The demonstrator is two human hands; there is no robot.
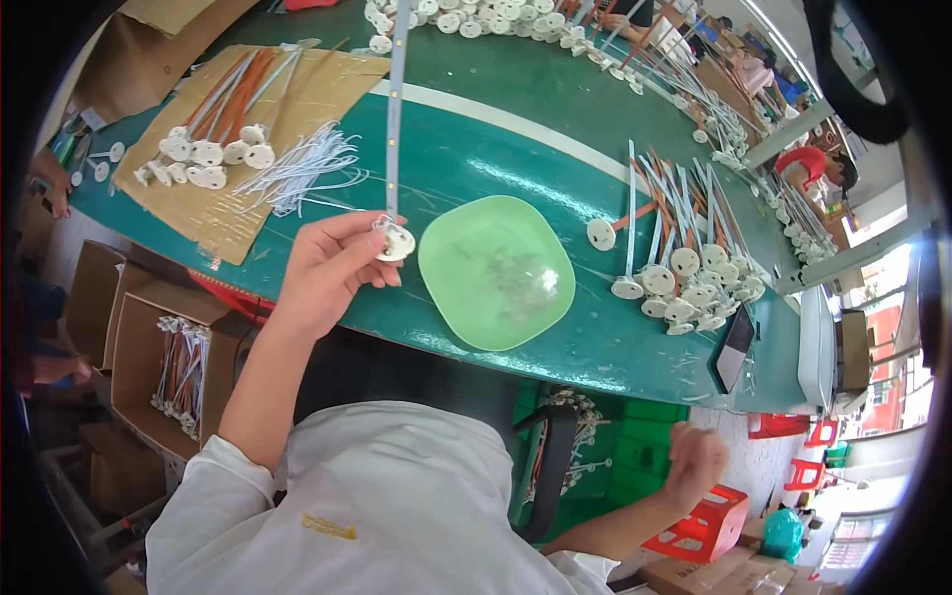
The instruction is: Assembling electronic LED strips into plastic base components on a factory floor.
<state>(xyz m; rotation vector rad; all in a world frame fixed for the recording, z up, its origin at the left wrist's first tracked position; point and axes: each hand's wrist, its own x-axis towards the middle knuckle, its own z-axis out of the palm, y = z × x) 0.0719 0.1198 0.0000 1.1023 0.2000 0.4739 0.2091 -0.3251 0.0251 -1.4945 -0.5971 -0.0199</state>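
Green table: green plate beside left hand pinching white disc.

Bright daylight, glare, fisheye-warped edges

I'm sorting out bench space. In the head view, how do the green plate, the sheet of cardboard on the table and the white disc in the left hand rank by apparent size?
1. The sheet of cardboard, clearly the largest, though it lies farther from the camera.
2. The green plate.
3. The white disc, pinched in the left hand, by far the smallest.
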